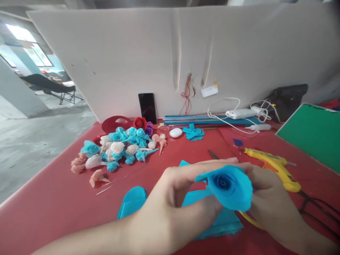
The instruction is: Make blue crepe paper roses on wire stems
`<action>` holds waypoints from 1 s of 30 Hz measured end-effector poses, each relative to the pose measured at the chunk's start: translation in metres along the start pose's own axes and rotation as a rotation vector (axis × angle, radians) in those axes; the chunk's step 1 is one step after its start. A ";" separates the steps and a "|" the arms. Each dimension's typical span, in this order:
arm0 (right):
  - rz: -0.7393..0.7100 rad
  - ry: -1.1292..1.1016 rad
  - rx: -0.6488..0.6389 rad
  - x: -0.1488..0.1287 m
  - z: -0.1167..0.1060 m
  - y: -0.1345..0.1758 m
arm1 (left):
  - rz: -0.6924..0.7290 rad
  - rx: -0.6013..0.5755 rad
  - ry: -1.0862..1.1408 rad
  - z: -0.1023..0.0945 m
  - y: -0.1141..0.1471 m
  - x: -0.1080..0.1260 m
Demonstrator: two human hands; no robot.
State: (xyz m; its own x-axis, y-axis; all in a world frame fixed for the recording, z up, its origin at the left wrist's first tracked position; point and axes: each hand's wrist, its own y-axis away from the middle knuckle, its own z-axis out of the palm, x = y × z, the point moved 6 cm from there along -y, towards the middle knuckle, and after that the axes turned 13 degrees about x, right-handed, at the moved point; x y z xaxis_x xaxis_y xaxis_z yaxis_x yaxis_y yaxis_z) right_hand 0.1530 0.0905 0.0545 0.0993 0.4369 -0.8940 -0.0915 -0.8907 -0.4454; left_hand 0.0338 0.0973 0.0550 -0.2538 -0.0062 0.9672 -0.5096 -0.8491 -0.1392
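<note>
1. Red bench (53, 212) fills the lower frame, backed by a pale board (127, 53), with grey floor at far left.
2. Among the work already made, a pile (117, 147) of blue, white and pink flowers lies left of centre.
3. One blue flower (233, 193), right of centre and low, looks well advanced: its core is tightly coiled and a wider petal wraps it. One edge juts out at its left, so securing that is probably left.
4. Rounded blue pieces (132, 202) at lower centre-left and blue paper (223, 226) below the flower suggest more could be made.
5. Left hand (167, 212) grips the flower, thumb against its lower-left side, other fingers behind.
6. Right hand (276, 202) closes on its right side; some fingers are hidden. The flower's open face sits between both hands.
</note>
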 end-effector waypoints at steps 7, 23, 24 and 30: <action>0.150 0.069 -0.080 0.011 0.003 0.004 | 0.036 0.034 -0.089 -0.002 -0.003 0.004; 0.303 -0.059 -0.079 0.012 0.007 0.007 | -0.051 0.011 0.031 0.003 -0.004 0.004; 0.300 -0.048 -0.084 0.012 0.007 0.007 | -0.052 0.010 0.029 0.003 -0.003 0.004; 0.382 -0.098 -0.128 0.015 0.008 0.010 | -0.065 -0.049 0.049 0.000 -0.009 0.003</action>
State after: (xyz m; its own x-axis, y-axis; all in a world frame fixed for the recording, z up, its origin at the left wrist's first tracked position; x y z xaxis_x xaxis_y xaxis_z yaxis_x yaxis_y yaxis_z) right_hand 0.1459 0.0895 0.0367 -0.0130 0.0767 -0.9970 0.0211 -0.9968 -0.0770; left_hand 0.0378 0.1043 0.0588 -0.2579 0.0746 0.9633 -0.5653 -0.8202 -0.0878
